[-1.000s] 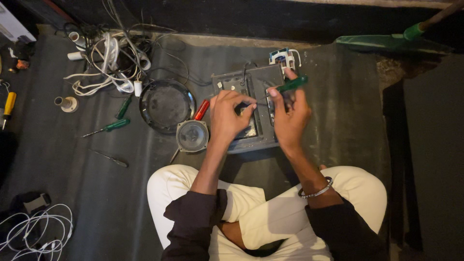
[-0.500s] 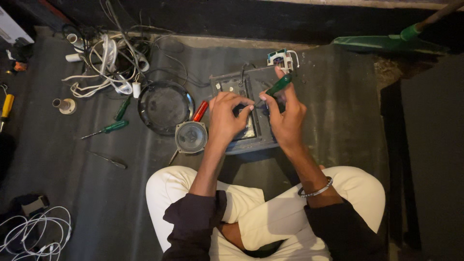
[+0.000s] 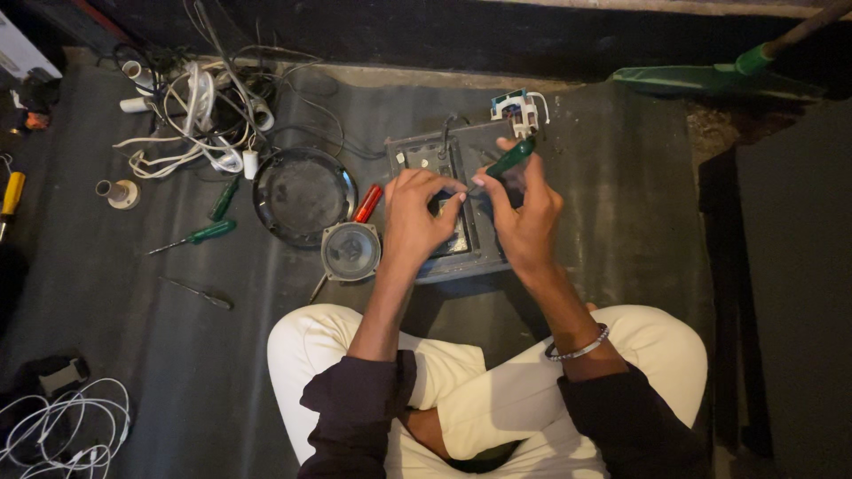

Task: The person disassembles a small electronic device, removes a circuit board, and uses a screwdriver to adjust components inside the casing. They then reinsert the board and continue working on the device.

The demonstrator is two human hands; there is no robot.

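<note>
A dark grey opened device (image 3: 424, 158) lies on the floor in front of my crossed legs. My left hand (image 3: 417, 217) rests over its middle, fingertips pinched down on something small inside it. My right hand (image 3: 525, 217) grips a green-handled screwdriver (image 3: 509, 160), its handle angled up and to the right, its tip hidden between my fingers near the left fingertips. A small white and blue part with wires (image 3: 517, 108) sits at the device's far right corner.
A round speaker (image 3: 351, 251), a black ring-shaped cover (image 3: 302, 195) and a red-handled tool (image 3: 367, 203) lie left of the device. Green screwdrivers (image 3: 202, 234), tangled white cables (image 3: 200, 115) and a yellow-handled tool (image 3: 11, 195) are further left. A green broom (image 3: 701, 78) lies at the back right.
My right hand has tipped the green screwdriver from lying nearly level to pointing steeply down. Both hands have drawn closer together over the device.
</note>
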